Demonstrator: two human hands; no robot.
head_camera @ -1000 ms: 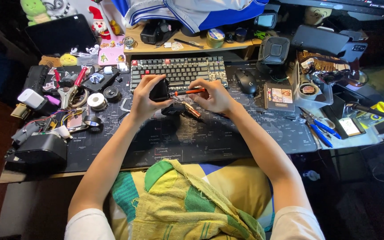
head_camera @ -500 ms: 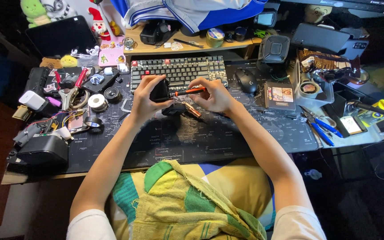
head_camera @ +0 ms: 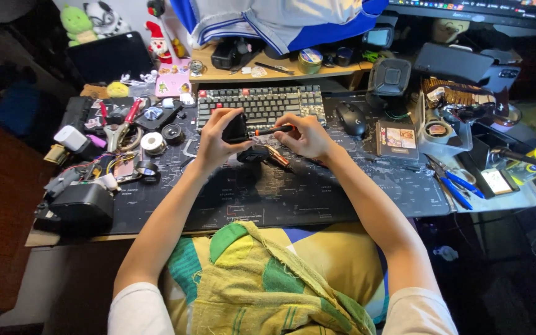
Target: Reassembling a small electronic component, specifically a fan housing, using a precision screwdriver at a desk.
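Observation:
My left hand point(head_camera: 217, 139) grips a small black device point(head_camera: 236, 128) and holds it upright just in front of the keyboard point(head_camera: 259, 103). My right hand point(head_camera: 304, 135) holds a screwdriver with an orange and black handle point(head_camera: 270, 131), its tip pointing left against the device. Both hands hover over the dark desk mat point(head_camera: 293, 189). A copper-coloured tool point(head_camera: 277, 156) and another small black part point(head_camera: 252, 155) lie on the mat just under my hands.
A black mouse point(head_camera: 350, 118) sits right of the keyboard. Left of the mat lie pliers point(head_camera: 119, 131), a solder roll point(head_camera: 152, 142), wires and a black box point(head_camera: 82, 208). Blue-handled cutters point(head_camera: 454, 183) and a phone point(head_camera: 497, 181) lie at the right. A yellow-green cloth point(head_camera: 262, 285) covers my lap.

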